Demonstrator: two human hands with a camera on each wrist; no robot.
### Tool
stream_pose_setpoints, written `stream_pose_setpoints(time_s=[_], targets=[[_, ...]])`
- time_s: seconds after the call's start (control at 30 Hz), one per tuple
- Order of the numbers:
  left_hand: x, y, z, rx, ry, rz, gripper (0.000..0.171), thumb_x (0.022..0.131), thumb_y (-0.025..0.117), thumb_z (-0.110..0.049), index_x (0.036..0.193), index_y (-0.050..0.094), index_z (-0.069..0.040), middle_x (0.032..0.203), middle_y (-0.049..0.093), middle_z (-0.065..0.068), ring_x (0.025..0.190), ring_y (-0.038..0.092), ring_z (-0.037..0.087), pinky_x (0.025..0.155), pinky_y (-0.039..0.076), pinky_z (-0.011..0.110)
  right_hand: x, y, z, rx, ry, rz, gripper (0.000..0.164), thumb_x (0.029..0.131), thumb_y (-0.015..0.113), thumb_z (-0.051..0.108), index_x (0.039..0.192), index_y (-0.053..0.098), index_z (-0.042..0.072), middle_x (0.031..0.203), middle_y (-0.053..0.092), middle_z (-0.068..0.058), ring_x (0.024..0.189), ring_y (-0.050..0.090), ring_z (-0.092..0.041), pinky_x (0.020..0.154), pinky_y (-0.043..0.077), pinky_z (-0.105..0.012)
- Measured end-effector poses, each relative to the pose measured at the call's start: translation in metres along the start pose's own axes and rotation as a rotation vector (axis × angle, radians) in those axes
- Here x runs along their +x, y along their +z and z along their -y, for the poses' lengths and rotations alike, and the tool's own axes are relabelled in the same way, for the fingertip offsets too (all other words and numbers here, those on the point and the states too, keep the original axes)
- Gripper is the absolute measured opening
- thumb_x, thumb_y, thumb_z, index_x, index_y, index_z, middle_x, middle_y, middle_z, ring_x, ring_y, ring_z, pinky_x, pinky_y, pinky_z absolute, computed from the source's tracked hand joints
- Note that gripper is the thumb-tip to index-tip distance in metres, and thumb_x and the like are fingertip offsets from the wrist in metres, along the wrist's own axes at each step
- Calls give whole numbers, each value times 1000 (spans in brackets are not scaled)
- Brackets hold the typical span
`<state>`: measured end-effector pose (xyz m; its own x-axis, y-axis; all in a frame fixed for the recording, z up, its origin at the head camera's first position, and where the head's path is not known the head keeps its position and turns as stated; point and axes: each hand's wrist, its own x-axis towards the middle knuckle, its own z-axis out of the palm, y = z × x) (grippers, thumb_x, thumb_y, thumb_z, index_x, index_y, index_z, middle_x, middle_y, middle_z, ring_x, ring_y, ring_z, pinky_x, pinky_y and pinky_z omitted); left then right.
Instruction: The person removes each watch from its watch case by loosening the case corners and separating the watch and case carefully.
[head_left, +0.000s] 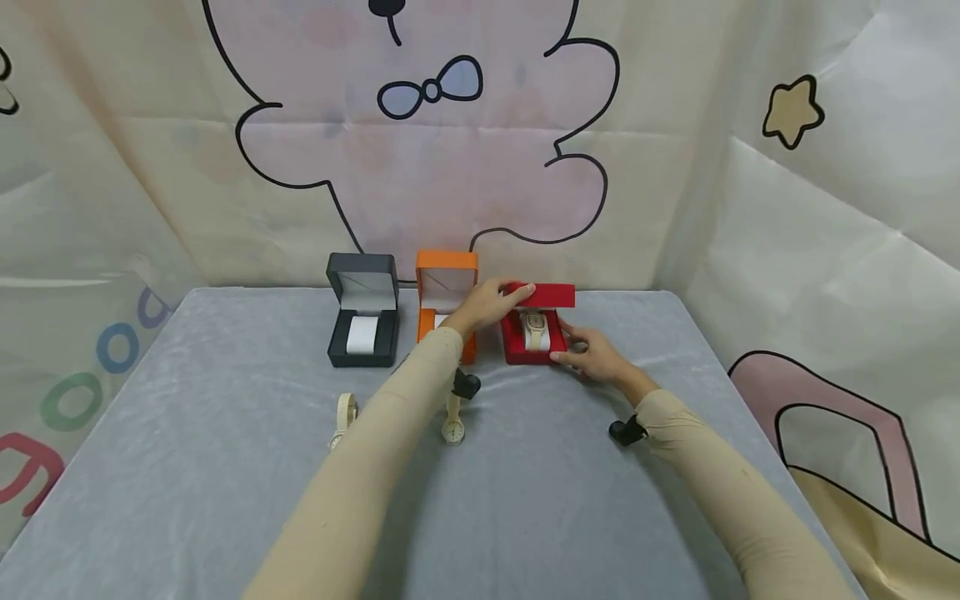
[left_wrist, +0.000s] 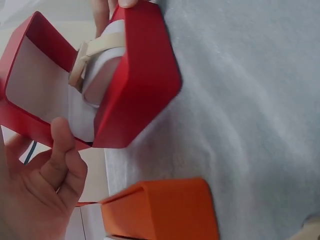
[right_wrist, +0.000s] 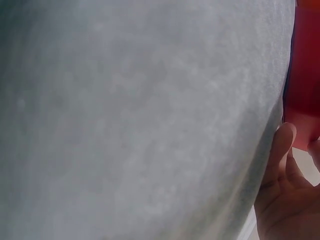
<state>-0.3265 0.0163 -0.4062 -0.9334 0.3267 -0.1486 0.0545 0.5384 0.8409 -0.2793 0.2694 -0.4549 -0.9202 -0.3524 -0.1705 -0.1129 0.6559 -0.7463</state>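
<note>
A red watch box (head_left: 513, 343) stands with its lid (head_left: 557, 296) partly raised. Inside, a watch with a cream strap (head_left: 535, 325) is wrapped round a white cushion (left_wrist: 97, 85). My left hand (head_left: 486, 305) holds the lid at its left side, the thumb on its edge in the left wrist view. At the box's right side, my right hand (head_left: 596, 355) grips the base, thumb by the front corner. The right wrist view catches only part of that hand (right_wrist: 285, 195) against the red wall.
Left of the red box stand an orange watch box (head_left: 447, 260) and a dark grey one (head_left: 363, 360), lids up. The left forearm partly covers the orange box. Two cream watches, one left (head_left: 345, 412) and one nearer the middle (head_left: 453, 430), lie on the grey cloth-covered table (head_left: 225, 467).
</note>
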Motion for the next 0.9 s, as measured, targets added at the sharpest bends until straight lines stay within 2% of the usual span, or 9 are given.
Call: stream_pose_setpoints(time_s=[0.1,0.2,0.3,0.33,0.4,0.47,0.57,0.73,0.9], targets=[[3,0,-2,-63,-37,10,82,88,54,-77,151,48,-25,147,54,2,128,49,22,111,45,47,-3,1,-1,10,10,0,80,96,71,25,160,26,8,121,63,-24,77,60,-19,57,51,-30],[6,0,-4,-152,-49,12,81,87,55,-77,148,52,-24,136,59,7,108,59,34,102,49,48,-5,1,-2,24,24,-7,80,96,71,25,160,26,9,121,63,-24,78,60,-20,58,52,-30],[9,1,-6,-201,-61,4,79,88,53,-77,146,54,-23,128,62,11,85,65,39,93,51,47,-5,0,-1,32,38,-10,80,96,71,26,160,27,12,121,62,-23,79,60,-20,59,52,-30],[9,2,-7,-222,-67,-1,79,89,53,-76,146,53,-21,128,61,13,80,66,39,91,51,47,-5,0,-1,33,39,-9,80,96,71,26,161,27,12,121,62,-23,78,60,-20,59,52,-30],[10,3,-9,-252,-90,-13,80,91,51,-75,149,50,-19,132,59,14,73,68,31,88,52,42,-5,0,-1,36,45,-6,80,96,71,26,161,27,12,121,62,-23,78,61,-20,59,52,-30],[11,5,-11,-292,-115,-19,81,93,50,-72,153,45,-17,139,56,15,71,67,24,86,53,39,-5,0,-1,39,49,-3,81,96,71,26,161,26,12,122,62,-23,79,61,-20,60,52,-30],[12,7,-14,-330,-156,-34,81,96,48,-69,156,39,-16,145,52,18,68,66,20,87,56,41,-5,1,-2,42,58,-3,81,95,72,28,161,26,12,124,61,-23,82,62,-21,61,53,-31],[15,6,-20,-282,-204,-72,80,97,41,-71,155,41,-16,145,53,21,67,65,20,91,56,47,-4,2,-2,34,60,0,81,95,72,29,160,26,12,126,59,-23,85,62,-23,61,53,-32],[16,4,-29,-233,-233,-84,81,99,33,-72,154,42,-13,146,52,21,71,69,22,91,57,45,-6,0,5,42,55,3,81,96,70,27,160,25,8,125,58,-25,85,62,-25,59,52,-32]])
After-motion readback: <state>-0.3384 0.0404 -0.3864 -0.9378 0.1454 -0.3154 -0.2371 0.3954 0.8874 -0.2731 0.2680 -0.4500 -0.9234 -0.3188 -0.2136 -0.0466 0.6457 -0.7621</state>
